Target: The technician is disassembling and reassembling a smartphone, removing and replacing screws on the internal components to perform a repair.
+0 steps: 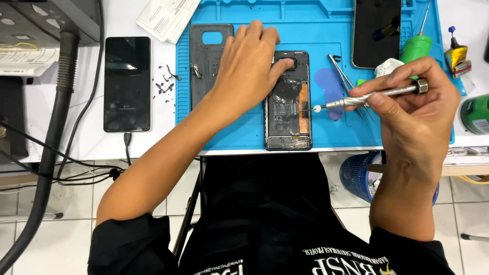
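While tweezers (351, 84) lie near, right hand (415, 109) holds screwdriver (374, 95).

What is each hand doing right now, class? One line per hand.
Left hand: open, pressing flat on the opened phone.
Right hand: closed, holding the metal screwdriver, tip at the phone's edge.

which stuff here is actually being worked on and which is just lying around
In use:
- opened phone, steadied by the left hand
- metal screwdriver in the right hand, tip at the phone's edge
- blue mat beneath

Lying about:
- grey back cover
- black phone on its cable
- tweezers
- green bottle
- papers
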